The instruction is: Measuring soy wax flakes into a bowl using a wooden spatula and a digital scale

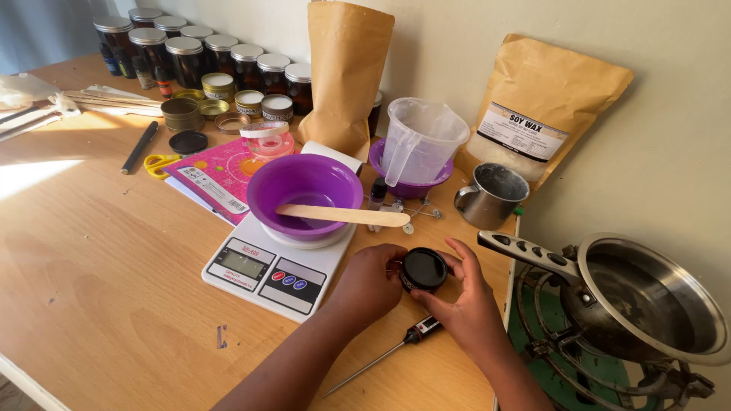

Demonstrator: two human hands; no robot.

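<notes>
Head view: both hands close round a small black-lidded jar [423,270] — left hand [373,283] steadying its side, right hand [464,301] cupping the lid (a twisting grip, I'd judge). Just beyond the left hand sits the scale [263,270] — purple bowl [304,186] on top.

Both forearms are bare to the near edge, no sleeves showing; the left hand [371,280] and right hand [464,303] wear neither rings nor gloves.
</notes>
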